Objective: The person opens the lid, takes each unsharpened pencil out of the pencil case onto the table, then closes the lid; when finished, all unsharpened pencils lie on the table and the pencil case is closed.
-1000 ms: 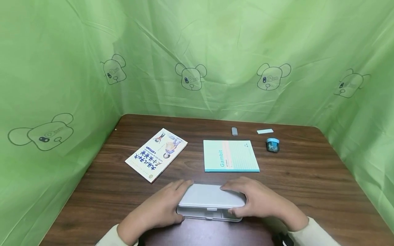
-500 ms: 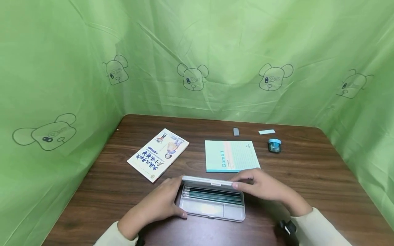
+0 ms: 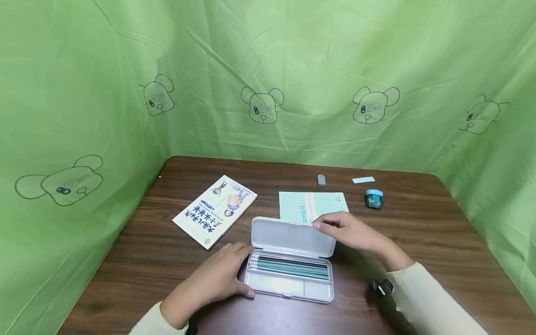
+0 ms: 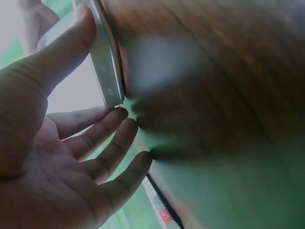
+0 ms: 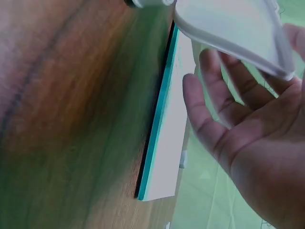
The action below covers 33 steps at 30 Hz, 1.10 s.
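A white pencil case point(image 3: 289, 276) lies near the table's front, its lid point(image 3: 289, 235) swung up and tilted back. Several dark and teal pencils point(image 3: 293, 267) lie side by side in the back compartment; the two front compartments show bare bottoms. My left hand point(image 3: 213, 274) holds the case's left end, thumb at the front corner and fingers at the back corner. In the left wrist view the thumb point(image 4: 71, 45) presses on the case wall point(image 4: 106, 71). My right hand point(image 3: 356, 232) pinches the lid's upper right edge, its fingers behind the lid point(image 5: 238, 28) in the right wrist view.
Behind the lid lies a teal notebook point(image 3: 322, 204), partly covered by lid and right hand. A picture-covered book point(image 3: 215, 211) is at left. Farther back are a grey eraser-like piece point(image 3: 321, 180), a pale blue strip point(image 3: 363, 179) and a blue-lidded jar point(image 3: 374, 198). Green curtains point(image 3: 268, 139) surround the table.
The lid has gone from nearly closed to raised and leaning back, uncovering the pencils. My right hand has moved up and away with it; my left hand stays at the case's left end.
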{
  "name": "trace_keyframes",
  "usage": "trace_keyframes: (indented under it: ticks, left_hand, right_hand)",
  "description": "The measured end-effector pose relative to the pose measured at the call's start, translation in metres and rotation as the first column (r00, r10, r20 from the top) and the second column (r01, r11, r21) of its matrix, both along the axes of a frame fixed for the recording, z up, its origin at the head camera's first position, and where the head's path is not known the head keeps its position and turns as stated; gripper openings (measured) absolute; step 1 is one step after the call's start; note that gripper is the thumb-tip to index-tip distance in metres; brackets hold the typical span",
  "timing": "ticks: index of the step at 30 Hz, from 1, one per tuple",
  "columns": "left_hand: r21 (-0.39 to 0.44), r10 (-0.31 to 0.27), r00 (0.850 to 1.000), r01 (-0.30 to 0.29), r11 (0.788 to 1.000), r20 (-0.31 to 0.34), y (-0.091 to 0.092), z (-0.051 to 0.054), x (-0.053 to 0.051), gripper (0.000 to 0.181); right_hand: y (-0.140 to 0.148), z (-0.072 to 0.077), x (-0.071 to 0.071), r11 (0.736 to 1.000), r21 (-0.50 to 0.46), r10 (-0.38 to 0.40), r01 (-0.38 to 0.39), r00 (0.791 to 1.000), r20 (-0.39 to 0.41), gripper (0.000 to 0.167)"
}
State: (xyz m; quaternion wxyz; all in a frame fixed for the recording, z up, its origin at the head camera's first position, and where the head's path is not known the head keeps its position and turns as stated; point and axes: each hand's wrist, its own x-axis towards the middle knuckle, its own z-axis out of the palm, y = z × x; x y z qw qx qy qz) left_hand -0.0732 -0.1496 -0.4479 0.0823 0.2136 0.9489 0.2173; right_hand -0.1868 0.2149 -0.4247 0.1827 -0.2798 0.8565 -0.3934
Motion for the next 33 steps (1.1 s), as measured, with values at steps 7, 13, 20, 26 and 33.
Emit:
trace_keyframes:
  ticks: [7,13,20,26,33]
  left_hand:
    - [0.006,-0.002,1.0,0.002,1.0,0.006,-0.001,0.004,0.002,0.103]
    - [0.005,0.008,1.0,-0.008,1.0,0.03,0.0,0.006,0.003,0.106]
    - [-0.008,0.024,0.999,-0.024,1.0,0.046,0.002,0.007,0.005,0.106]
    - [-0.013,0.013,1.0,-0.014,1.0,-0.005,0.001,0.005,0.007,0.106]
    - [0.01,0.007,0.999,-0.007,1.0,-0.035,0.004,0.004,0.008,0.106]
  right_hand:
    - [-0.008,-0.007,-0.02,0.995,0.05,-0.085,0.089,0.994,-0.066,0.023]
    - [-0.013,-0.012,-0.027,0.99,0.088,-0.103,0.107,0.993,-0.049,0.022]
    - [-0.013,-0.021,-0.031,0.986,0.122,-0.107,0.112,0.993,-0.054,0.021]
    - [-0.014,-0.022,-0.033,0.987,0.12,-0.101,0.109,0.992,-0.07,0.022]
    - [-0.018,-0.02,-0.033,0.984,0.121,-0.119,0.131,0.988,-0.097,0.021]
